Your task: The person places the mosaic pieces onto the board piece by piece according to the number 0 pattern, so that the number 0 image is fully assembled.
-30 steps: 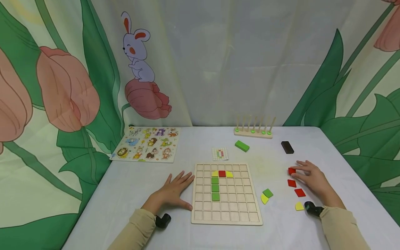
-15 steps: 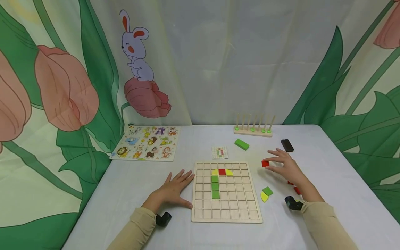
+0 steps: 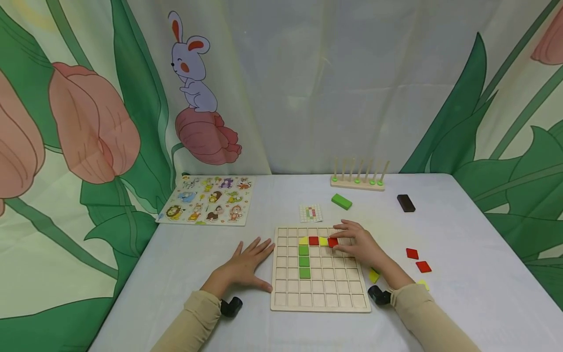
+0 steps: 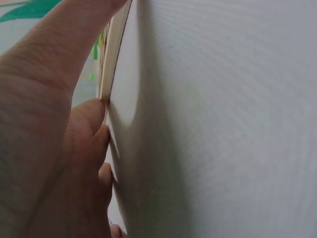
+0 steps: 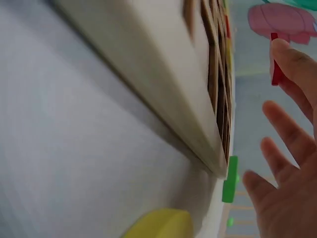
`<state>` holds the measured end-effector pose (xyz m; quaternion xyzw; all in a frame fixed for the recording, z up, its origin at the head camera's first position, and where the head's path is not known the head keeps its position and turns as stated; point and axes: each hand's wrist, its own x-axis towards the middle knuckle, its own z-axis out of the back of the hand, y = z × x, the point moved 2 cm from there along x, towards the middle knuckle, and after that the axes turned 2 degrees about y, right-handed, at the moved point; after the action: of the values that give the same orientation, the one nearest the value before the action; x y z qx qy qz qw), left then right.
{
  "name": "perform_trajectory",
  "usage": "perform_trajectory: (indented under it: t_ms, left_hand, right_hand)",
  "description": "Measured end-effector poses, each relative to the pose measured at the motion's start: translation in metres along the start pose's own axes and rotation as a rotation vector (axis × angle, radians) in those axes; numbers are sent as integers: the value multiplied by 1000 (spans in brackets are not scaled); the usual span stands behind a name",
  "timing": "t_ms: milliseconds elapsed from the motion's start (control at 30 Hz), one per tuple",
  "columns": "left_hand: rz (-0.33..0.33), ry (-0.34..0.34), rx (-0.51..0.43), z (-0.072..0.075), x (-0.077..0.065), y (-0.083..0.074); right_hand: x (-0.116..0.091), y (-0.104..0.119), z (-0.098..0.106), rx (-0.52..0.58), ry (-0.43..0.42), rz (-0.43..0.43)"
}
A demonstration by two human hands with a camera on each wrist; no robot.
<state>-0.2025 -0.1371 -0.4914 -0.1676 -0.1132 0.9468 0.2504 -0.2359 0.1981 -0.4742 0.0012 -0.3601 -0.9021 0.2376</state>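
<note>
A wooden grid board (image 3: 321,305) lies flat in the middle of the table. My left hand (image 3: 242,268) rests at its left edge, fingers spread, with the thumb and fingertips right at the rim. Between thumb and index finger, my right hand (image 3: 362,247) pinches a red square tile (image 5: 275,59); the right wrist view shows it held edge-on, raised over the board's upper right part. On the grid, a yellow tile (image 3: 303,240), a red tile (image 3: 313,240) and another yellow tile (image 3: 323,241) form a row. Several green tiles (image 3: 304,261) run down below its left end.
Two red tiles (image 3: 423,267) and a partly covered yellow piece (image 3: 423,283) lie at right. Another yellow piece (image 3: 374,276) shows beneath my right forearm. Behind the board are a pattern card (image 3: 310,213), green block (image 3: 341,201), peg stand (image 3: 357,184), black block (image 3: 405,203) and animal puzzle (image 3: 206,200).
My right hand has picked up the red tile at the right and carried it left, over the board beside the yellow tile. My left hand has stayed at the board's edge.
</note>
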Motion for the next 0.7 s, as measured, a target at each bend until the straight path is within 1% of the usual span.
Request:
perform_trajectory:
  t_ms: [133, 267, 367, 533, 700]
  left_hand:
    - [-1, 6, 2, 1, 0, -1]
    - [-5, -3, 3, 1, 1, 0]
    - [-11, -8, 6, 1, 1, 0]
    - [-12, -5, 5, 0, 1, 1]
    - [-20, -14, 7, -1, 1, 3]
  right_hand:
    - [1, 1, -9, 17, 26, -22]
    - [3, -1, -13, 48, 59, -39]
    - [4, -1, -15, 56, 85, -35]
    - [5, -1, -18, 17, 84, -32]
    - [7, 2, -20, -30, 55, 25]
